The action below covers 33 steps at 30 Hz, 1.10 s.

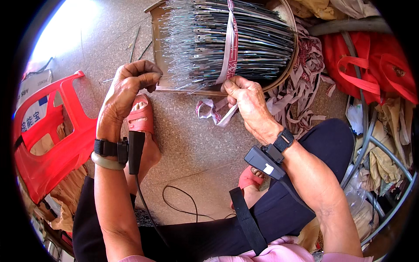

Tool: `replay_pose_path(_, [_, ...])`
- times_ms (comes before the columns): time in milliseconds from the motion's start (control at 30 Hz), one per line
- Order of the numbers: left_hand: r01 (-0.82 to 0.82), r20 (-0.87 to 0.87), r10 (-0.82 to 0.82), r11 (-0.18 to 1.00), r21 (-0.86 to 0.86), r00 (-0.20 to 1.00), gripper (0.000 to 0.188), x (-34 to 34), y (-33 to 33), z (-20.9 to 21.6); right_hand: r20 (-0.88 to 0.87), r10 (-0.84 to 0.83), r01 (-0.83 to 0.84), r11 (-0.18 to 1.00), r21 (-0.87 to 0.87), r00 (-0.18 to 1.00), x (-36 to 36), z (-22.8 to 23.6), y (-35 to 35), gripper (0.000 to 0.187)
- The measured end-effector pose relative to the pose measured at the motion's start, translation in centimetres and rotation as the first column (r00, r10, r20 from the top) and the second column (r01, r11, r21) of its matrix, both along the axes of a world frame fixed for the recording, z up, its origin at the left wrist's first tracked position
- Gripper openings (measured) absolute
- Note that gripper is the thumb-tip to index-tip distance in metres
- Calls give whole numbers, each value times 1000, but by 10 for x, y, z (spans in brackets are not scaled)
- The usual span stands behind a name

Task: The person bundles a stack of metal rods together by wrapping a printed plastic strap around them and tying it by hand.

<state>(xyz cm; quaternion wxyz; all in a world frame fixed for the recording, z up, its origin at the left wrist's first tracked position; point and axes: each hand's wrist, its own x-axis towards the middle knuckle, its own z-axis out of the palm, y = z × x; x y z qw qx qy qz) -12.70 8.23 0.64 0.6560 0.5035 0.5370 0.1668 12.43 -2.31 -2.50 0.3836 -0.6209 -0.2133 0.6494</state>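
A big bundle of thin metal rods (218, 39) lies across a shallow round woven tray (291, 61) on the floor in front of me, bound around its middle by a red-and-white strap (230, 48). My left hand (131, 83) pinches the wire tips at the bundle's left end. My right hand (246, 98) is closed on the lower part of the strap at the bundle's near edge, and the strap's loose tail (214, 114) hangs down from it. Each wrist carries a black device on a band.
A red plastic stool (56, 144) lies at my left. A pile of loose strap scraps (301, 87) and red bags (371, 65) sit at the right, with a metal frame (379, 148) beside my knee. My sandalled feet (142, 118) rest on the stone floor; a black cable (179, 205) loops there.
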Motion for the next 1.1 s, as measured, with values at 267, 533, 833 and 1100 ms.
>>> replay_pose_path(267, [244,-297,-222,969,39,929,18,21,-5,19,13,14,-14,999,33,1000,-2,-4,0,16])
replay_pose_path(533, [388,-536,-181,870,304,825,29,38,-9,17,40,53,-55,998,31,998,1,-4,-1,17])
replay_pose_path(833, [187,-556,196,810,556,807,53,58,-48,-19,-197,-38,30,998,-47,980,0,1,0,14])
replay_pose_path(1100, [12,-416,343,760,650,842,48,64,-55,-25,-197,-70,62,997,-46,978,-2,5,5,16])
